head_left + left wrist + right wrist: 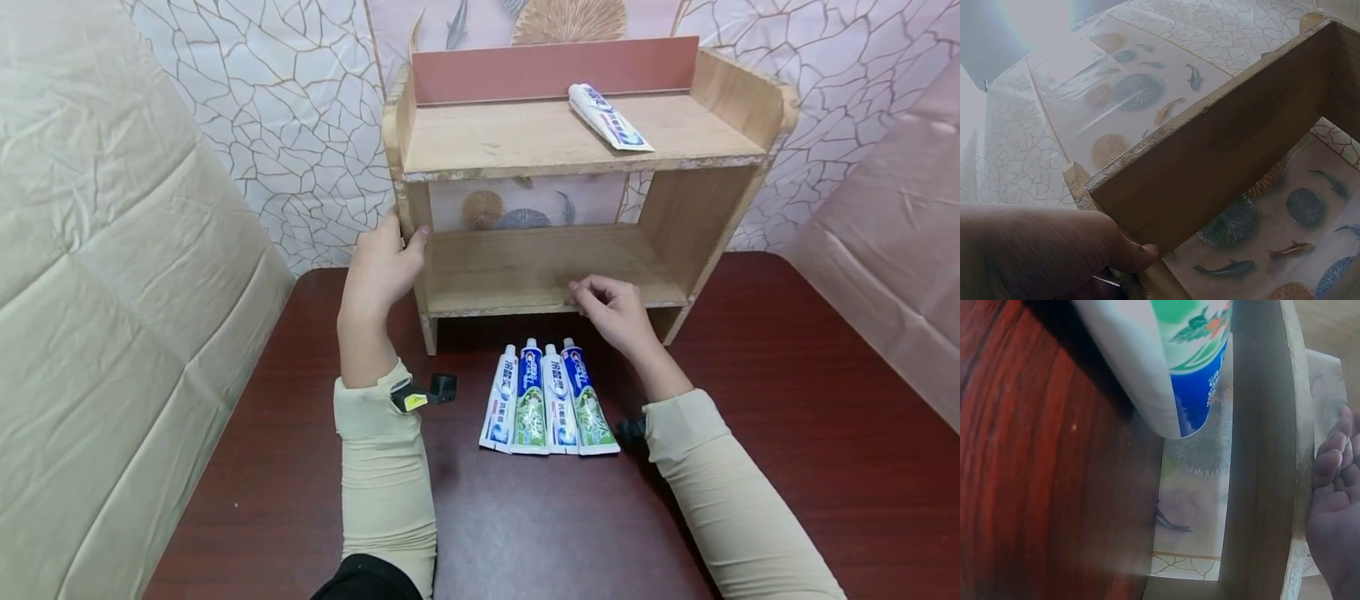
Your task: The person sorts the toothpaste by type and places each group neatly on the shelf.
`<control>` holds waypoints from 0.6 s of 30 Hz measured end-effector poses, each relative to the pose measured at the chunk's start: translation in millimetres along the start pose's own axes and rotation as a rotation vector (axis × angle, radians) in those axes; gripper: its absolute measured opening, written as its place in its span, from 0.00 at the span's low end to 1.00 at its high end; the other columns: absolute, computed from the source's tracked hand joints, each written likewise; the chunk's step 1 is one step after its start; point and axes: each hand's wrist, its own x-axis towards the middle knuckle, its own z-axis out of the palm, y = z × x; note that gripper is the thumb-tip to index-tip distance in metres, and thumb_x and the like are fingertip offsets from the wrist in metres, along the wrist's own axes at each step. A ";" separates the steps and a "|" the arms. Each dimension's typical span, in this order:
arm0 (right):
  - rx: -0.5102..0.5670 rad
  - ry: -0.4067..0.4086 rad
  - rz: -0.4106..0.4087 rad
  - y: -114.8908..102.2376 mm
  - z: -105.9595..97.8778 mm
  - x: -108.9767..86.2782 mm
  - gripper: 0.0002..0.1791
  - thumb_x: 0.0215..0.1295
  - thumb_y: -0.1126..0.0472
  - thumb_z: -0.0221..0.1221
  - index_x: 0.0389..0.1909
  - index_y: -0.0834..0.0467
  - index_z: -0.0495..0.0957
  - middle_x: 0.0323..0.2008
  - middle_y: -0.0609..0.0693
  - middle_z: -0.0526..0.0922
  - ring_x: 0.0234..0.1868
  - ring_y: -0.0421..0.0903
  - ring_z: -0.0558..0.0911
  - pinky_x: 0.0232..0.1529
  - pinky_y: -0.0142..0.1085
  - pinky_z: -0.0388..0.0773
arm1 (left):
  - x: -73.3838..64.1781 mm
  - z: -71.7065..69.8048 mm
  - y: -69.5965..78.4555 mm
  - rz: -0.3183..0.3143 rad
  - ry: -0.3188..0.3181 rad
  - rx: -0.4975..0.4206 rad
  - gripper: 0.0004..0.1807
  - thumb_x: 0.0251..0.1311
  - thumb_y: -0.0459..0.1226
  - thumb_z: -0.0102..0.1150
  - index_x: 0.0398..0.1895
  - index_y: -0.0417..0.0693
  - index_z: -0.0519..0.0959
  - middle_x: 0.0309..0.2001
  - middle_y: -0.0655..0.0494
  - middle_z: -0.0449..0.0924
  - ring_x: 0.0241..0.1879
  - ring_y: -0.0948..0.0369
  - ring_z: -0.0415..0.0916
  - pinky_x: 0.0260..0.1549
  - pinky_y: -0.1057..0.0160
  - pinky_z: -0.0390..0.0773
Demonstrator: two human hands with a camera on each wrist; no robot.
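Note:
A two-tier wooden shelf (540, 271) stands on the table. My left hand (382, 267) grips its left side panel, the thumb (1138, 253) lying on the inner face in the left wrist view. My right hand (611, 312) is at the front edge of the lower board, fingers (1329, 464) loosely curled with nothing in them. Whether it touches the board I cannot tell. Several toothpaste tubes lie side by side in front of the shelf, caps toward it: white-and-blue tubes (499, 404) alternate with blue-and-green tubes (531, 400). Another white-and-blue toothpaste tube (609, 118) lies slanted on the top board.
The dark red table (300, 500) extends in front of the shelf and to both sides. Along the top board's back runs a pinkish strip (555, 71). Behind stands a patterned backdrop (277, 108), with pale cloth (97, 275) at the left and more cloth (892, 233) at the right.

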 end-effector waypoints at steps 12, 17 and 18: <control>-0.014 0.012 -0.024 -0.3 0.7 -0.7 0.14 0.69 0.62 0.55 0.26 0.68 0.79 0.27 0.62 0.84 0.42 0.29 0.81 0.36 0.23 0.74 | 5.3 2.7 -1.7 0.039 0.000 0.024 0.26 0.69 0.49 0.48 0.64 0.45 0.66 0.60 0.42 0.76 0.61 0.49 0.74 0.60 0.50 0.73; -0.015 0.012 -0.027 -0.5 1.9 -0.4 0.14 0.68 0.64 0.55 0.24 0.68 0.78 0.28 0.61 0.84 0.46 0.40 0.84 0.40 0.20 0.75 | 5.3 2.4 -2.4 0.024 -0.019 0.017 0.27 0.69 0.49 0.47 0.66 0.46 0.65 0.61 0.43 0.75 0.62 0.50 0.73 0.61 0.50 0.72; -0.014 0.010 -0.026 -0.5 2.3 -0.4 0.14 0.68 0.65 0.55 0.23 0.68 0.77 0.28 0.61 0.85 0.47 0.43 0.85 0.41 0.20 0.75 | 5.2 2.4 -2.6 0.019 -0.025 0.014 0.27 0.69 0.49 0.46 0.67 0.46 0.64 0.61 0.43 0.75 0.62 0.51 0.73 0.61 0.50 0.72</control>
